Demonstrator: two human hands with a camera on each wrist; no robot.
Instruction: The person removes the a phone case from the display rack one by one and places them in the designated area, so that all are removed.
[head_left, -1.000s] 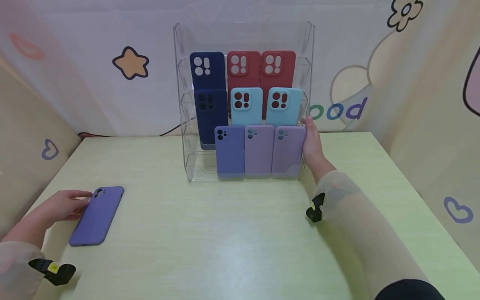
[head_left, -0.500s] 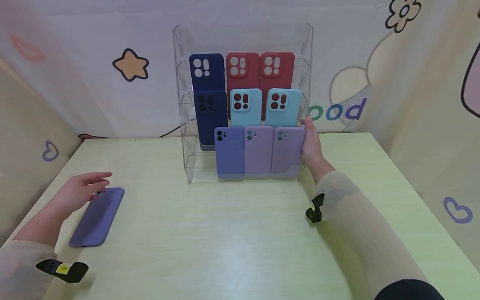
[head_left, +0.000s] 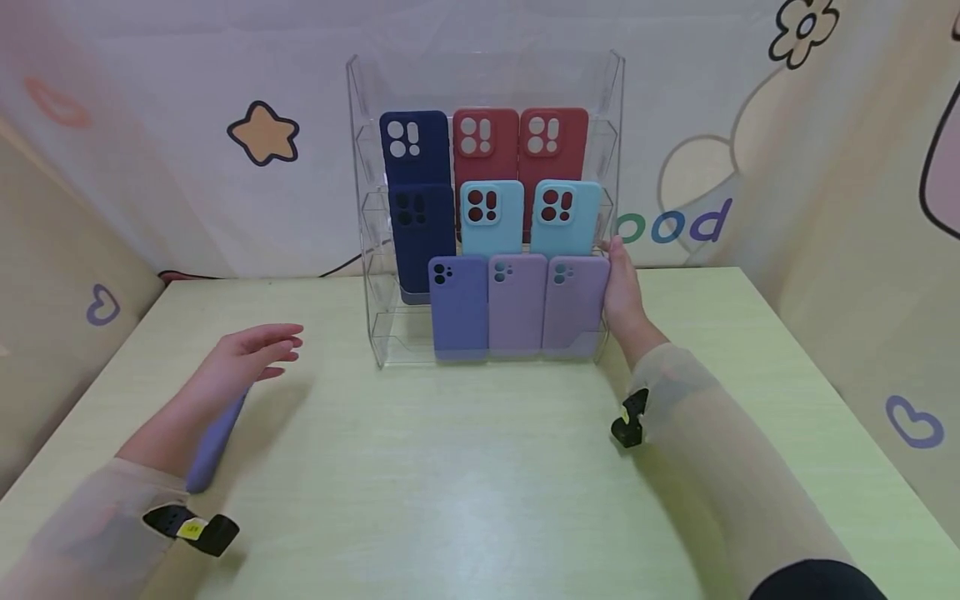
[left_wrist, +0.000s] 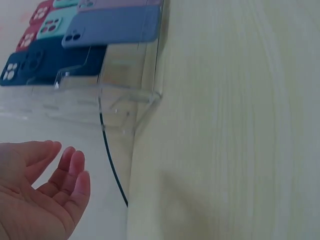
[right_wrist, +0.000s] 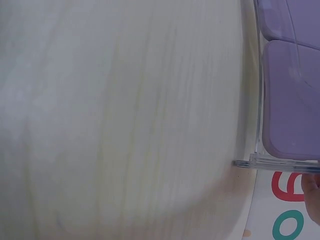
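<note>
My left hand (head_left: pixel 258 352) hovers over the table at the left, fingers loosely bent with nothing between them; in the left wrist view the same hand (left_wrist: pixel 47 187) shows its palm beside the rack. Below its forearm lies a blue-violet phone case (head_left: pixel 217 442), mostly covered by the arm. A clear acrylic display rack (head_left: pixel 405 350) stands at the back centre. My right hand (head_left: pixel 624 287) holds the rack's right side. Tiered on it are navy cases (head_left: pixel 420 237), red cases (head_left: pixel 486 133), light blue cases (head_left: pixel 491 237), one blue-violet case (head_left: pixel 459 308) and lilac cases (head_left: pixel 517 304).
The pale wooden table (head_left: pixel 450 467) runs up to a printed cloth backdrop (head_left: pixel 480 25). A dark cable (head_left: pixel 348 260) trails behind the rack on its left. In the right wrist view, the rack's lower corner (right_wrist: pixel 255 162) meets the table.
My left hand has let go of the blue-violet phone case on the table and moved right and away, toward the rack. The right hand keeps its place on the rack.
</note>
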